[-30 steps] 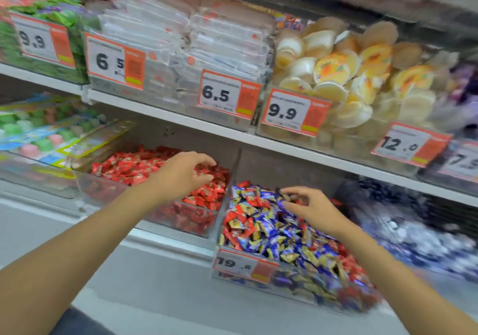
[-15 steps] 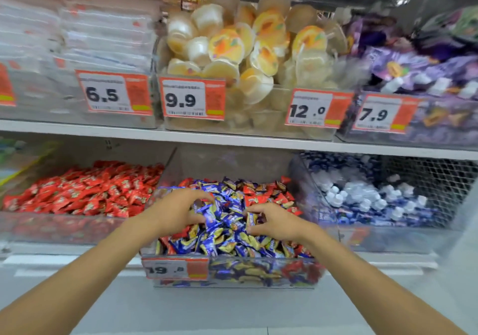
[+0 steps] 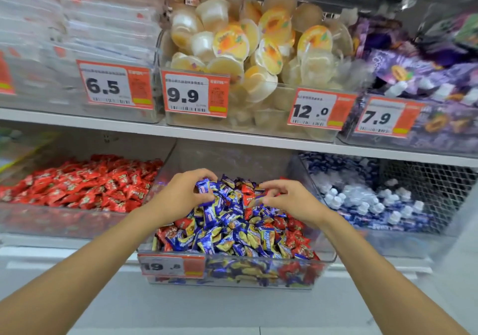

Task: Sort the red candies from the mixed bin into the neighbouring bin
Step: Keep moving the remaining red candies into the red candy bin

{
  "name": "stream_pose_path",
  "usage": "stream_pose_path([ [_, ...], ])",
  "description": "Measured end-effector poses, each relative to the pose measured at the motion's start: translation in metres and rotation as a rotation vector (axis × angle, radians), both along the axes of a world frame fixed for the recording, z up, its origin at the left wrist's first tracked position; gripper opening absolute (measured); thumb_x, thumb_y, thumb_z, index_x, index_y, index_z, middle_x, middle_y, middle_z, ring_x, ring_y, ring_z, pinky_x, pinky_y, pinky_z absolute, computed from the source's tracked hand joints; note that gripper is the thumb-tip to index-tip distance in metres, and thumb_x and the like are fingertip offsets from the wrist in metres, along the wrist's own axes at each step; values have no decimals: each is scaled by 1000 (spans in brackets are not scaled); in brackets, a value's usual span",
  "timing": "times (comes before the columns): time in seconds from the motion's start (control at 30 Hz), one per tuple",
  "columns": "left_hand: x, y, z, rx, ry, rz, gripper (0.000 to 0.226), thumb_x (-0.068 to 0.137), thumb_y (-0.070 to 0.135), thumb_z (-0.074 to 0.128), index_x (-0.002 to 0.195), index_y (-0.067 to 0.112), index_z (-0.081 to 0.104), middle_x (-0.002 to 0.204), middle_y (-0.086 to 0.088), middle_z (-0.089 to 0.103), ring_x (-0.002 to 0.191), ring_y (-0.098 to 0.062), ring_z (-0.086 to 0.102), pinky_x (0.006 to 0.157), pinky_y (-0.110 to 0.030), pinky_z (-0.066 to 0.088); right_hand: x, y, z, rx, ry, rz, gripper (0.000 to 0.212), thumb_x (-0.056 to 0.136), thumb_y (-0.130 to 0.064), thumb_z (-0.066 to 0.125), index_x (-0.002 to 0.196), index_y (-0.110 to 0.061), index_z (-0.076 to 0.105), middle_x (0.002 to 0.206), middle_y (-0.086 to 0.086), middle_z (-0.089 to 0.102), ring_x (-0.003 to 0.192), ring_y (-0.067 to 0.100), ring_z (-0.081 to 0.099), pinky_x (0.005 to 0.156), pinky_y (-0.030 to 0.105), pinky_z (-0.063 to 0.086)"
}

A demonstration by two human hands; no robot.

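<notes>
— Where are the red candies (image 3: 297,234)?
— Strewn through the mixed bin (image 3: 232,159), thickest near its front and right side.
— Your hands?
— Both over that bin's middle. My left hand (image 3: 181,195) curls finger and thumb round a blue candy (image 3: 203,187). My right hand (image 3: 292,201) is curled into the pile; whether it holds anything, I cannot tell.
— Beyond?
— The neighbouring bin (image 3: 51,221), left of the mixed bin, holds only red.
</notes>
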State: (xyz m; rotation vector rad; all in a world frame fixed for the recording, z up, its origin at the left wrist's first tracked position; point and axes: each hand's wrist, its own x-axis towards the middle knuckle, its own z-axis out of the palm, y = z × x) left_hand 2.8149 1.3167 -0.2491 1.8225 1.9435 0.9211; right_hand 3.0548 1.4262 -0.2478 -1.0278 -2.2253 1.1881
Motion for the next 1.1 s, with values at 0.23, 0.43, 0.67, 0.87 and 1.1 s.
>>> stream_pose_path([
  [0.23, -1, 10, 14, -125, 122, 23, 21, 85, 30, 61, 104, 36, 64, 97, 15, 66, 70, 0, 59, 65, -23, 46, -7, 8, 2, -4, -119, -4, 17, 89, -33, 65, 101, -24, 71, 100, -3, 72, 93, 8, 67, 89, 27, 52],
  [0.43, -1, 40, -15, -234, 288, 16, 42, 91, 28, 61, 132, 21, 55, 135, -1, 55, 117, -19, 55, 97, -32, 44, -45, 28, -37, 196, -420, 77, 48, 92, -24, 62, 138, -19, 49, 142, 7, 47, 130, 22, 44, 110, 30, 32],
  [0.67, -8, 44, -13, -86, 158, 60, 19, 82, 33, 72, 95, 19, 68, 85, 5, 63, 77, -13, 59, 72, -28, 48, -40, 49, -23, 45, -113, -111, 14, 95, -11, 57, 106, -4, 61, 96, 10, 60, 78, 18, 62, 68, 27, 56],
  [0.87, 1, 40, -6, 27, -27, 16, 15, 82, 17, 73, 91, 17, 62, 89, 6, 64, 87, -6, 60, 69, -12, 44, -45, 51, -24, 15, -138, -225, 38, 100, 1, 34, 132, -11, 51, 125, 5, 50, 65, 12, 59, 60, 22, 56],
  [1.1, 8, 37, -9, -5, -19, 7, 19, 84, 18, 71, 98, 21, 60, 95, 6, 61, 85, -10, 60, 60, -11, 38, -59, 39, -50, 145, -487, 48, 45, 96, -36, 53, 135, -14, 47, 140, 10, 45, 127, 26, 43, 106, 33, 37],
])
